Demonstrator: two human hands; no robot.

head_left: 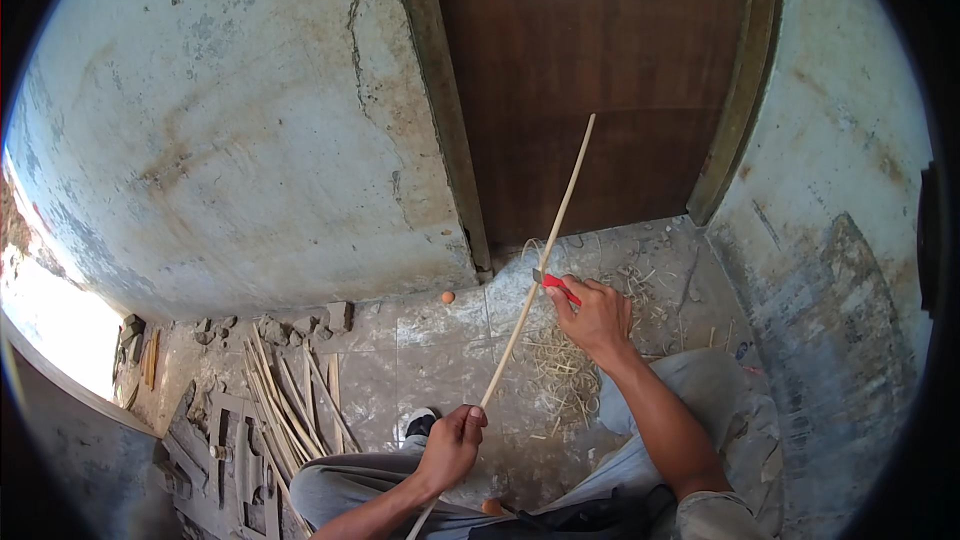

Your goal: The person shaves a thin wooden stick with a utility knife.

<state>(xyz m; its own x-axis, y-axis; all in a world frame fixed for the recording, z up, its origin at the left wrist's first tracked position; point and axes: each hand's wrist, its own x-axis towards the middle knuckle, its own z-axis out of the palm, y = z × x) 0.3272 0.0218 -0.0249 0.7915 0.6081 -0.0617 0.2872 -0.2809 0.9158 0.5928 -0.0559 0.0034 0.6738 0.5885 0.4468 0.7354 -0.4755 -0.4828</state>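
A long, thin pale wooden stick (513, 338) slants up and away from my lap toward the brown door. My left hand (451, 448) is closed round its lower part. In my right hand (594, 320) is a red-handled utility knife (560, 287), its blade lying against the stick past the middle. A thin curled shaving (533, 243) stands off the stick beside the blade. The stick's far end is free in the air.
Curly shavings (560, 370) litter the floor below my right hand. Several wooden strips (285, 395) lie at my left by a cut-out board (240, 465). Rubble (300, 325) and a small orange ball (447, 297) sit near the cracked wall. A brown door (600, 70) stands ahead.
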